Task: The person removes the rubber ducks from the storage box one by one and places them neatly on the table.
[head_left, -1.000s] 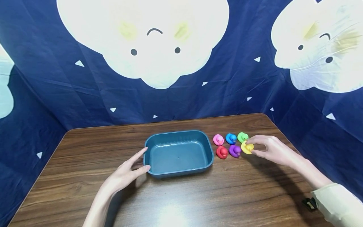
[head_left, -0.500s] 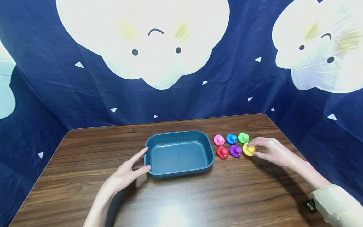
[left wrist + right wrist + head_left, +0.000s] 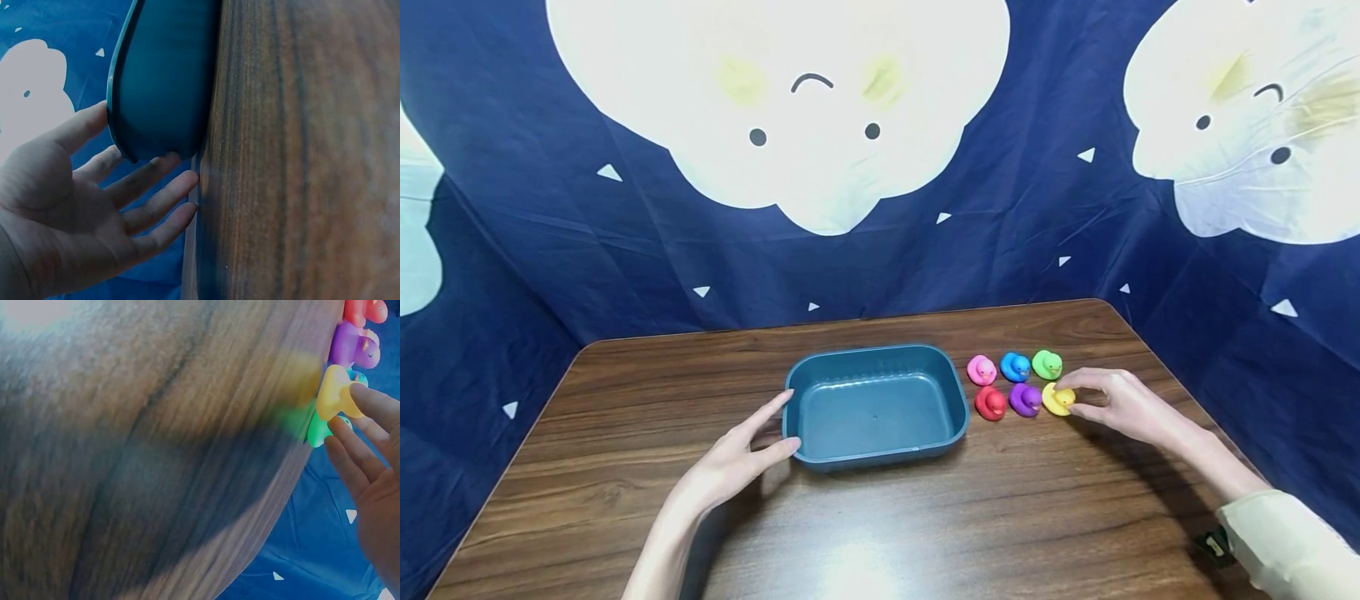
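Note:
In the head view my left hand (image 3: pixel 730 467) rests against the left end of a teal plastic basin (image 3: pixel 955 433). Thumb and fingers are spread and fairly straight, with the thumb at the rim in the left wrist view. My right hand (image 3: pixel 1131 407) pinches a yellow rubber duck (image 3: pixel 1059 400) between thumb and fingertips. That duck sits at the right end of the front row, beside the purple duck (image 3: pixel 1026 400) and the red duck (image 3: pixel 991 403). Behind them are the pink duck (image 3: pixel 982 371), the blue duck (image 3: pixel 1015 367) and the green duck (image 3: pixel 1047 364).
A brown wood-grain table (image 3: pixel 925 525) carries everything. Dark blue fabric (image 3: pixel 737 258) with white clouds hangs around its back and sides. A small dark object (image 3: pixel 1213 546) lies by the right sleeve.
The yellow duck has come down and slightly toward me, in line with the red and purple ducks, with my right hand moving along. My left hand has stayed at the basin.

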`<action>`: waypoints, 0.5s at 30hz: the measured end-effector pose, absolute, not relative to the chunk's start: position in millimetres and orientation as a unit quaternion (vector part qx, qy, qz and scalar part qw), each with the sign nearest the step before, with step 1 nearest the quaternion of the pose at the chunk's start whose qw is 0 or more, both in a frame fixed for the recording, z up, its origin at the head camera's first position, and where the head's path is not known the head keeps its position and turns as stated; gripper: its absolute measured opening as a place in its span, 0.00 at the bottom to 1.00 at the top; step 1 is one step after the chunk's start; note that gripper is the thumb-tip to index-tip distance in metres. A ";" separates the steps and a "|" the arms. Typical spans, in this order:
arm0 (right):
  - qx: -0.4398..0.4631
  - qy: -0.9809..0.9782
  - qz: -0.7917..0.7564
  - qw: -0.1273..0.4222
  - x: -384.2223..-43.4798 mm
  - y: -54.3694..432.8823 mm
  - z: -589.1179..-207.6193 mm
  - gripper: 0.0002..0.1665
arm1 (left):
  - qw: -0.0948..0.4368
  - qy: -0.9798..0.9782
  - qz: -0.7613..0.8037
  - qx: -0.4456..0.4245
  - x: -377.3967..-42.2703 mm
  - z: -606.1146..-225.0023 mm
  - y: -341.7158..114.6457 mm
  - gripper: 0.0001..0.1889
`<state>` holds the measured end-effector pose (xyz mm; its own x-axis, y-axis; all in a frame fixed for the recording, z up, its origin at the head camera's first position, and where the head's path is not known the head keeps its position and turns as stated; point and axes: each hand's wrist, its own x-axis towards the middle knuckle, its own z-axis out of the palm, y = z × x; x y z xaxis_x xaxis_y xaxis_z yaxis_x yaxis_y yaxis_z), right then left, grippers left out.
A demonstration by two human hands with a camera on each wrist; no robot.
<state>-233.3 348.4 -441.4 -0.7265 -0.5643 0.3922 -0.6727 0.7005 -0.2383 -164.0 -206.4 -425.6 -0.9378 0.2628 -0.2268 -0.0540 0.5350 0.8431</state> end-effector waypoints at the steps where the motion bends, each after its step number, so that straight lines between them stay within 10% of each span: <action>1: 0.340 -0.911 0.186 0.145 -233.6 348.6 -442.0 0.23 | 0.165 0.860 0.479 0.061 -163.9 -425.8 -206.4 0.40; 15: 0.332 -0.913 0.183 0.152 -236.4 350.4 -445.9 0.23 | 0.165 0.858 0.484 0.058 -165.6 -426.7 -206.2 0.40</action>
